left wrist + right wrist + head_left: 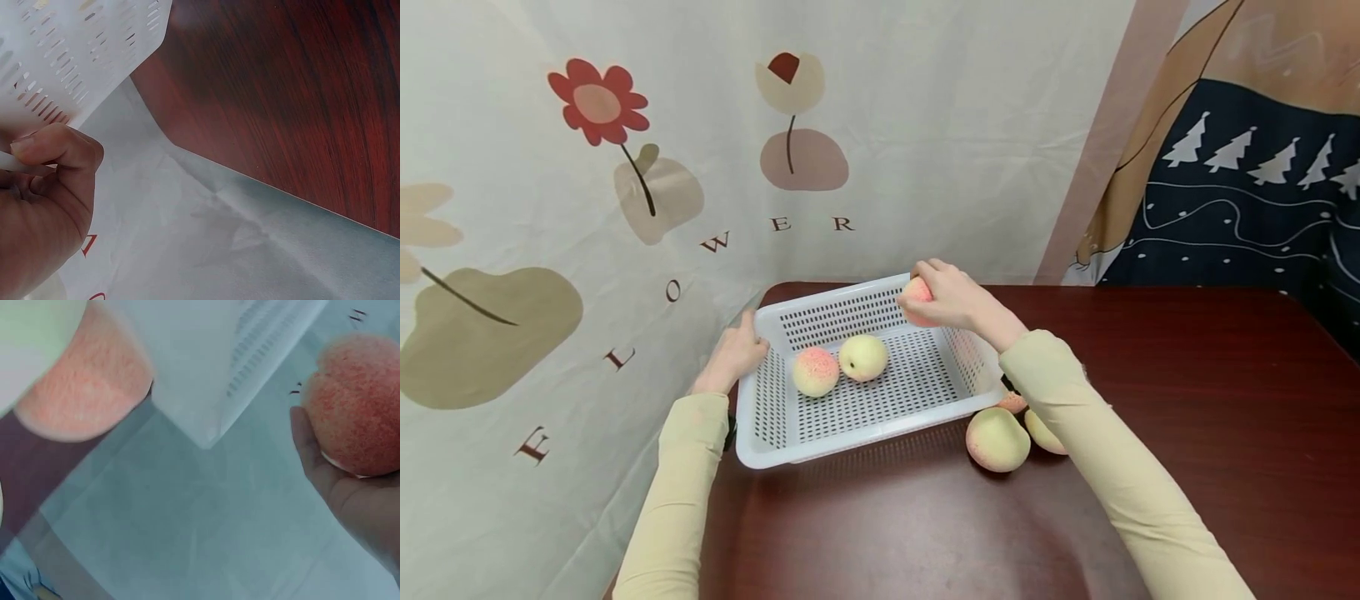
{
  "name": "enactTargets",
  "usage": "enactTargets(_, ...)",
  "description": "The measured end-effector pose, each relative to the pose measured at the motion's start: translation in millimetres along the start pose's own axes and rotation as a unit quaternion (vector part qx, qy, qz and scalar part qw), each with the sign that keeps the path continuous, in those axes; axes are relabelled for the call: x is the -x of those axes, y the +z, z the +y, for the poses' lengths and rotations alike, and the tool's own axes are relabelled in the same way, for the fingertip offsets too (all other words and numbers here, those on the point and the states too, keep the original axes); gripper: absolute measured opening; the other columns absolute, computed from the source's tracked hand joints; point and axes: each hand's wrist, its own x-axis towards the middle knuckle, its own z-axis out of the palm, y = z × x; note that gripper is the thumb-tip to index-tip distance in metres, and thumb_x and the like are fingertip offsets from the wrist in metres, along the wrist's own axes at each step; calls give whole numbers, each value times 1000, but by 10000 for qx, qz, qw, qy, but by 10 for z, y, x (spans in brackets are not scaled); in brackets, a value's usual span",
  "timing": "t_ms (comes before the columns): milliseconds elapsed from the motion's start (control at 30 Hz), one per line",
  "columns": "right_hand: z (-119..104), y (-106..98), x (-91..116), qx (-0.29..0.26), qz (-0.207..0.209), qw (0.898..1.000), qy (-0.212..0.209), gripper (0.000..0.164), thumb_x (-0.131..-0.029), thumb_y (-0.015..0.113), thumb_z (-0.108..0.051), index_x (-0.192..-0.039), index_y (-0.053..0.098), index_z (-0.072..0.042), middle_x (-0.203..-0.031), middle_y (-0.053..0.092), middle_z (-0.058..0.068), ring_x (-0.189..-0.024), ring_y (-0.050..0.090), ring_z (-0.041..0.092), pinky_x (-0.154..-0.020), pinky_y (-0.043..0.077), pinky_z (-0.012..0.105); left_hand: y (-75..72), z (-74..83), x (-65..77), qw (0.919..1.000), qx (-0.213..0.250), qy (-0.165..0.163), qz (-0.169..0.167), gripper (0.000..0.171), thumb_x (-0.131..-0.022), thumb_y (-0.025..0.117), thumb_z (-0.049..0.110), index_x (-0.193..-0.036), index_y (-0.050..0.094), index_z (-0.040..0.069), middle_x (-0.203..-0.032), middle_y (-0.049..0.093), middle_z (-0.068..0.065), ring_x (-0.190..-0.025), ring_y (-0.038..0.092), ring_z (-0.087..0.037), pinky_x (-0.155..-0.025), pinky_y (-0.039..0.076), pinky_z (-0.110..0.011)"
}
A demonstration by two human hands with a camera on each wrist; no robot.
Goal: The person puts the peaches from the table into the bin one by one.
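A white perforated plastic basket (880, 431) sits on the table, with a pink-speckled peach (816, 372) and a paler yellow peach (863, 358) lying side by side in it. My left hand (735, 354) grips the basket's left rim; in the left wrist view its thumb and fingers curl round the edge. Over the back right part of the basket, my right hand (953, 296) holds a pinkish peach (917, 310). The right wrist view shows that same peach (359, 403) resting against the fingers and palm.
Beside the basket's front right corner are a yellow peach (997, 440), another yellow one (1045, 433) partly behind my right sleeve, and a reddish one (1012, 402). The dark red table (1210, 400) meets a printed curtain (955, 167) at the back and left.
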Motion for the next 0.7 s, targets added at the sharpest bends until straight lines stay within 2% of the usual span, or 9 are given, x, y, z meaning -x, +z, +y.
enactTargets(200, -65, 54, -99, 151, -187, 9997, -17, 46, -84, 49, -47, -116, 49, -14, -110, 52, 7, -88, 53, 21, -73, 46, 34, 9, 0, -7, 10000, 50, -24, -47, 65, -90, 33, 13, -145, 2, 0, -115, 48, -40, -76, 64, -31, -56, 49, -32)
enactTargets(400, -140, 140, -201, 312, -435, 9982, -280, 44, -83, 49, -45, -113, 51, -13, -106, 53, 7, -90, 53, 20, -76, 45, 34, 11, -18, -1, 10000, 75, -32, -45, 64, -90, 33, 13, -145, 3, 1, -114, 49, -40, -75, 64, -32, -55, 49, -31)
enactTargets(700, -210, 299, -307, 552, -1085, 9918, -386, 50, -83, 56, -47, -117, 51, -11, -115, 51, 9, -98, 53, 21, -83, 45, 35, 0, -12, -5, 10000, 19, 33, -43, 66, -89, 33, 13, -145, 2, -1, -111, 50, -40, -71, 63, -29, -52, 47, -29)
